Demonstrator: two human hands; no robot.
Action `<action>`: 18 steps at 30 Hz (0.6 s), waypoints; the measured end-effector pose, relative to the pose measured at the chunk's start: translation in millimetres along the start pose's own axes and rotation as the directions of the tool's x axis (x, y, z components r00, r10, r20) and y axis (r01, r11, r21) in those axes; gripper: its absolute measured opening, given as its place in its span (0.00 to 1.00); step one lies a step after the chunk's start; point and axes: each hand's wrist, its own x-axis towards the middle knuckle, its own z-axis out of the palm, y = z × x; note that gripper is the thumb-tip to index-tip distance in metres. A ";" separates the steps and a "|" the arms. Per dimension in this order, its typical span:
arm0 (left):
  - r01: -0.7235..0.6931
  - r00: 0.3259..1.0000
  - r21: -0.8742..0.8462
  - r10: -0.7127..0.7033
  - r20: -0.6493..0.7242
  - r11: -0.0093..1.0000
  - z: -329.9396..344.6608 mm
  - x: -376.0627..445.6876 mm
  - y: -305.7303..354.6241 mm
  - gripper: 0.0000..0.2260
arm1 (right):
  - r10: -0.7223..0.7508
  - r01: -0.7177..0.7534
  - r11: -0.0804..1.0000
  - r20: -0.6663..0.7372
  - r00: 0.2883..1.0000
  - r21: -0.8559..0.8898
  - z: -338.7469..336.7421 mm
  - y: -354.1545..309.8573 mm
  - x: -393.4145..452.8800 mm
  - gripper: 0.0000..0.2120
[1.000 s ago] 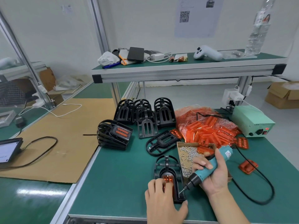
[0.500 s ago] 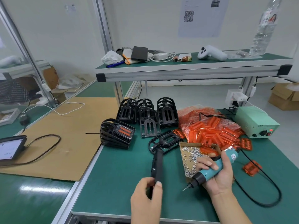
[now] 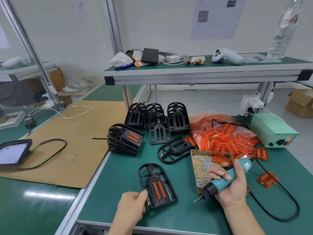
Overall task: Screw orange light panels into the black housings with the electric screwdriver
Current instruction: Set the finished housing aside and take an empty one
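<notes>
Two hands busy; left hand (image 3: 131, 206) pinches near edge of black housing (image 3: 156, 185), orange panel face-up on green bench (image 3: 118, 180), likely for inspection; right hand (image 3: 232, 184) curls round electric screwdriver (image 3: 221, 181), bit clear, beside screw box (image 3: 201, 164).

White controller (image 3: 227, 56), plastic bottle (image 3: 282, 29), black case (image 3: 150, 55) on upper shelf (image 3: 203, 72).
</notes>
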 end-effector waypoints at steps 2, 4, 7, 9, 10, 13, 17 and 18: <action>0.002 0.998 0.041 -0.005 0.061 0.999 -1.9 0.4 0.3 0.16 | -0.001 0.001 1.000 -0.002 1.000 -0.002 -0.7 0.1 0.3 0.18; 0.004 0.994 0.029 -0.008 0.109 1.000 -2.3 -0.9 0.8 0.11 | -0.004 0.004 1.000 -0.005 1.000 -0.010 -1.3 -0.2 0.5 0.18; 0.013 0.995 -0.040 -0.009 0.104 0.999 -4.1 0.9 -1.9 0.06 | 0.008 -0.008 1.000 -0.001 1.000 -0.019 -2.7 0.0 1.2 0.18; 0.011 0.999 -0.112 -0.008 0.031 0.994 -11.1 6.3 -3.1 0.04 | 0.010 -0.010 1.000 -0.001 1.000 -0.024 -4.2 -0.1 2.0 0.18; 0.007 1.000 -0.151 -0.010 -0.020 0.988 -16.9 10.6 -2.9 0.04 | 0.010 -0.010 0.999 -0.001 1.000 -0.030 -4.7 0.0 2.4 0.18; -0.014 0.983 -0.221 -0.027 -0.180 0.975 -38.5 35.0 0.0 0.06 | 0.006 -0.006 0.999 -0.004 1.000 -0.043 -4.7 0.7 3.3 0.18; 0.000 0.954 -0.254 -0.076 -0.289 0.967 -54.0 73.6 4.5 0.08 | 0.001 -0.001 0.999 -0.013 1.000 -0.043 -3.5 1.3 3.4 0.18; 0.011 0.948 -0.262 -0.093 -0.304 0.965 -54.2 80.9 4.4 0.10 | 0.002 -0.002 0.999 -0.013 1.000 -0.042 -3.3 1.6 3.3 0.18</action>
